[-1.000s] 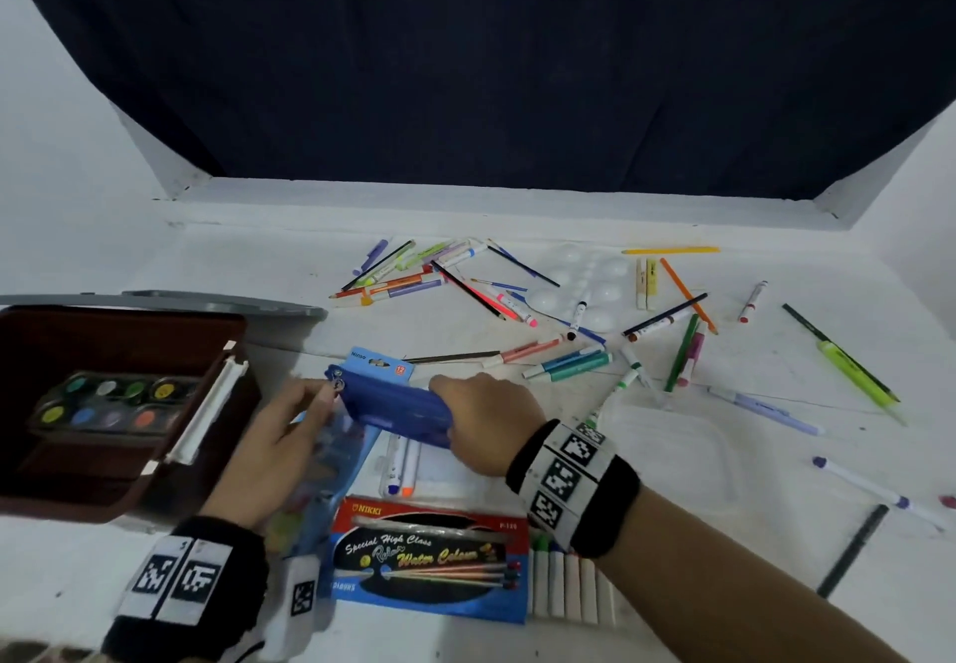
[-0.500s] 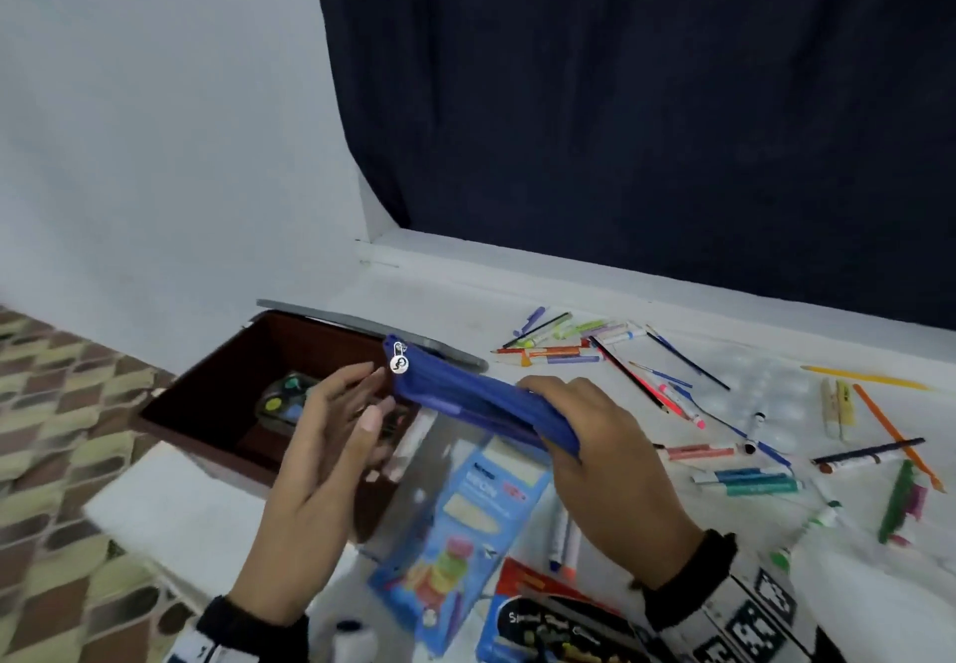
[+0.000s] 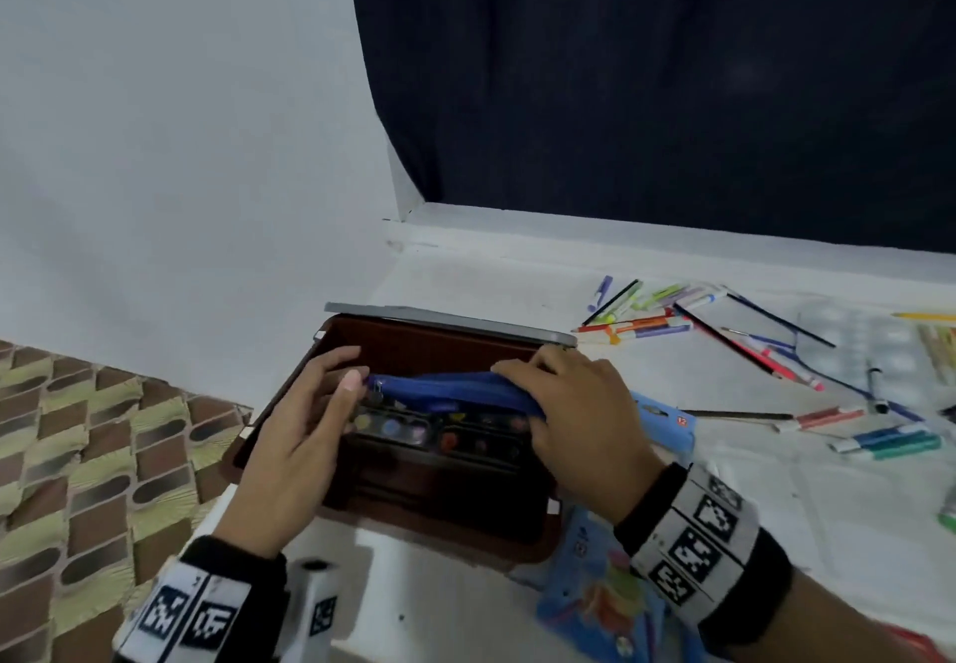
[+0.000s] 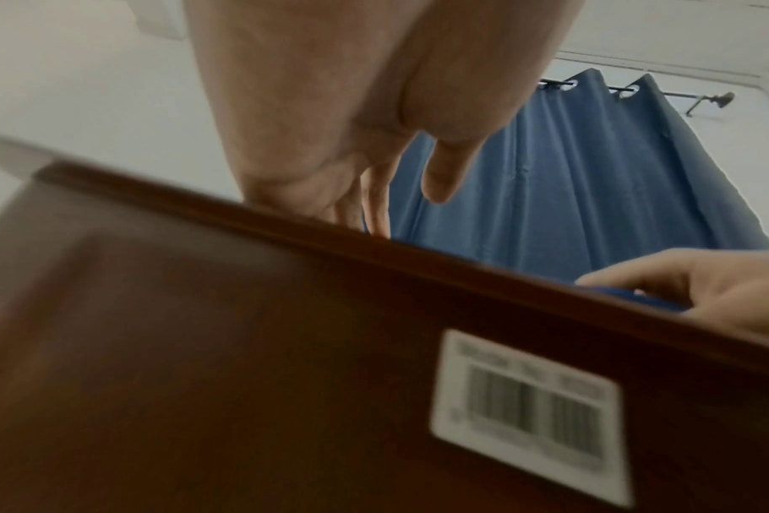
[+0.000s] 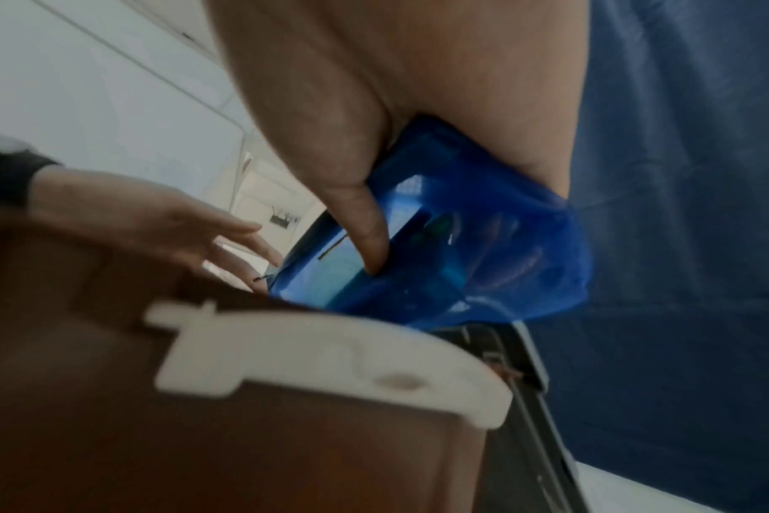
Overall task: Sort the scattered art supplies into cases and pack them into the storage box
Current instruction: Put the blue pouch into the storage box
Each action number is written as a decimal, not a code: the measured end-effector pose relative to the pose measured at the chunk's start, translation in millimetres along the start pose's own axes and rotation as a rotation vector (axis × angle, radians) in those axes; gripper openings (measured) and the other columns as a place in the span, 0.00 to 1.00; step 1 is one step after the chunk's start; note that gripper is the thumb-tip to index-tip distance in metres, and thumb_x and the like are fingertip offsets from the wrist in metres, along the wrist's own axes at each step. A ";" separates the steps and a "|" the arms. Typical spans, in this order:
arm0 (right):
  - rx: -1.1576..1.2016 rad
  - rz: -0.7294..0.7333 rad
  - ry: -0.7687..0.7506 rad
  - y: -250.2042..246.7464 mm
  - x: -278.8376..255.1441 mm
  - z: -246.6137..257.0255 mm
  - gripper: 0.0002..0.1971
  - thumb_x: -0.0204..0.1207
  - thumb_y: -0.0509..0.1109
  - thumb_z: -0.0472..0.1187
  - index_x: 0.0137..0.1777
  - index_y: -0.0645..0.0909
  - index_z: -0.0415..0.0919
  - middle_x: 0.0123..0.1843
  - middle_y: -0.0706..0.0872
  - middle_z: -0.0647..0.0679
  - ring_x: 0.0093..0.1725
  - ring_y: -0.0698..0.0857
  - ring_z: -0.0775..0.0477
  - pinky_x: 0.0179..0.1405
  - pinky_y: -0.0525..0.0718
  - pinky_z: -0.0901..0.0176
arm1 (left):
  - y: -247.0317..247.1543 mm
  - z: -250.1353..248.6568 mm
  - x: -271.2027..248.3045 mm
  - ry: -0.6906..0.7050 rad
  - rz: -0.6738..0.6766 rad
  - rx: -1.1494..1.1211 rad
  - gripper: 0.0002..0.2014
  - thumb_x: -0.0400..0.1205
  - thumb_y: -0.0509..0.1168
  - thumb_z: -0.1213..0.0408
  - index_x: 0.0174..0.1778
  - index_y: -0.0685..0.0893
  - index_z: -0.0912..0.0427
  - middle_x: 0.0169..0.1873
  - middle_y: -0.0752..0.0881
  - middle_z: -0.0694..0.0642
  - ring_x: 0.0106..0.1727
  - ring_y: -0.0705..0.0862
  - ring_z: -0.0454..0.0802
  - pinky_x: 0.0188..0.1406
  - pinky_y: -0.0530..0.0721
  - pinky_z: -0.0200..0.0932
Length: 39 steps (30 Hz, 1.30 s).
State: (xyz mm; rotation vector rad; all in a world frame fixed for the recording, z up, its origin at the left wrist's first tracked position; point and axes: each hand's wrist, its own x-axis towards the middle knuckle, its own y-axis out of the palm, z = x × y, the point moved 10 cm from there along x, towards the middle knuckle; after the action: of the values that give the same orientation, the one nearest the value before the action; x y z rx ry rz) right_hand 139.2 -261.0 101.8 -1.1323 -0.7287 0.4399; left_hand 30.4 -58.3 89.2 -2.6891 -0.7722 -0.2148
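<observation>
The white worktop (image 3: 465, 605) holds a brown box (image 3: 289, 406). Over it, the right hand (image 3: 574, 416) grips one end of the blue pencil case (image 3: 445, 388). The left hand (image 3: 305, 419) rests flat-fingered against the other end, so the case lies sideways, along the box, above the paint set (image 3: 414, 427).

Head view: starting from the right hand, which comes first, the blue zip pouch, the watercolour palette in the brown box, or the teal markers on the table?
1. Blue zip pouch: gripped by the right hand, over the box.
2. Watercolour palette: just below the pouch, inside the brown storage box.
3. Teal markers: far right on the white table.
</observation>
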 end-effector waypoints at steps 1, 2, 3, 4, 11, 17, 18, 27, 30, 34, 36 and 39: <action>-0.029 -0.009 0.000 6.6 3.8 2.6 0.25 0.67 0.71 0.37 0.66 0.81 0.54 0.47 0.80 0.49 0.45 0.82 0.39 0.43 0.76 0.46 | -0.2 3.1 6.0 -0.001 0.014 0.007 0.17 0.86 0.60 0.42 0.67 0.81 0.41 0.59 0.88 0.45 0.61 0.87 0.43 0.64 0.84 0.55; -0.057 -0.025 -0.005 11.4 7.4 5.6 0.25 0.65 0.73 0.37 0.64 0.82 0.53 0.46 0.80 0.48 0.44 0.82 0.39 0.43 0.76 0.46 | 1.6 6.0 10.9 0.003 0.034 0.017 0.18 0.85 0.61 0.41 0.67 0.81 0.41 0.59 0.88 0.45 0.62 0.86 0.42 0.63 0.84 0.53; -0.083 -0.043 -0.009 15.1 10.6 8.3 0.25 0.63 0.74 0.37 0.63 0.82 0.52 0.45 0.81 0.47 0.43 0.82 0.38 0.42 0.76 0.47 | 4.0 8.5 14.4 0.008 0.048 0.031 0.18 0.85 0.61 0.41 0.68 0.81 0.42 0.59 0.88 0.44 0.62 0.86 0.41 0.64 0.83 0.51; -0.108 -0.054 -0.007 18.6 14.1 10.2 0.25 0.62 0.75 0.37 0.62 0.83 0.51 0.45 0.81 0.46 0.43 0.82 0.38 0.42 0.77 0.47 | 5.1 11.0 17.4 0.020 0.052 0.058 0.18 0.84 0.61 0.43 0.68 0.81 0.43 0.60 0.87 0.44 0.64 0.84 0.40 0.66 0.82 0.47; -0.252 0.138 -0.049 59.7 23.7 17.3 0.33 0.62 0.78 0.43 0.71 0.81 0.51 0.54 0.87 0.42 0.50 0.85 0.36 0.50 0.79 0.43 | 11.6 14.7 18.9 0.123 0.091 0.202 0.15 0.86 0.61 0.53 0.67 0.82 0.47 0.58 0.86 0.41 0.61 0.84 0.39 0.60 0.81 0.32; -0.279 0.372 -0.071 92.2 16.9 16.4 0.32 0.85 0.55 0.56 0.87 0.53 0.50 0.83 0.69 0.42 0.76 0.72 0.37 0.66 0.73 0.42 | 42.5 15.5 9.6 0.157 0.311 0.509 0.20 0.86 0.54 0.40 0.73 0.74 0.38 0.62 0.79 0.36 0.59 0.83 0.39 0.56 0.86 0.48; -0.289 0.370 -0.070 92.3 17.7 17.2 0.32 0.86 0.54 0.56 0.88 0.52 0.50 0.82 0.70 0.43 0.74 0.72 0.37 0.64 0.72 0.42 | 41.6 14.1 9.6 0.162 0.302 0.512 0.20 0.86 0.54 0.40 0.72 0.74 0.38 0.61 0.79 0.36 0.58 0.83 0.39 0.54 0.86 0.49; -0.297 0.413 0.011 88.0 17.3 14.5 0.36 0.83 0.42 0.69 0.87 0.55 0.52 0.75 0.73 0.42 0.70 0.72 0.36 0.65 0.68 0.40 | 38.9 9.6 5.3 0.145 0.282 0.578 0.16 0.85 0.53 0.39 0.65 0.76 0.37 0.48 0.86 0.37 0.46 0.85 0.36 0.42 0.84 0.42; -0.323 0.399 -0.013 84.6 16.2 17.2 0.34 0.84 0.52 0.64 0.86 0.57 0.49 0.74 0.72 0.41 0.70 0.71 0.35 0.65 0.68 0.38 | 43.3 8.2 1.9 0.153 0.316 0.646 0.15 0.85 0.51 0.38 0.61 0.76 0.36 0.43 0.85 0.39 0.41 0.85 0.40 0.37 0.83 0.42; -0.344 0.377 0.049 80.9 20.3 11.3 0.35 0.82 0.63 0.61 0.84 0.62 0.44 0.72 0.73 0.38 0.69 0.72 0.33 0.64 0.71 0.41 | 50.4 13.6 2.9 0.100 0.396 0.652 0.16 0.84 0.47 0.35 0.60 0.74 0.34 0.45 0.87 0.44 0.46 0.87 0.48 0.45 0.85 0.53; -0.333 0.360 0.052 78.4 21.7 12.1 0.35 0.81 0.64 0.60 0.83 0.63 0.45 0.71 0.74 0.38 0.68 0.73 0.33 0.63 0.71 0.41 | 50.8 15.3 4.0 0.076 0.405 0.646 0.17 0.84 0.46 0.34 0.60 0.73 0.34 0.42 0.87 0.45 0.44 0.87 0.49 0.46 0.85 0.55; -0.250 0.312 0.025 71.8 22.1 15.9 0.31 0.79 0.67 0.59 0.80 0.68 0.49 0.67 0.76 0.41 0.65 0.75 0.36 0.61 0.72 0.42 | 47.3 10.4 3.6 0.101 0.358 0.644 0.16 0.85 0.47 0.36 0.58 0.74 0.34 0.43 0.87 0.44 0.44 0.87 0.48 0.44 0.84 0.54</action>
State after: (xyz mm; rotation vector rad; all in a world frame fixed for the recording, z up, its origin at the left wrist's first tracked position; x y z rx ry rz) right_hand 146.0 -209.0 45.7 -1.4940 -0.5968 0.6080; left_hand 59.4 -90.4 67.3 -2.1268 -0.2517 -0.0060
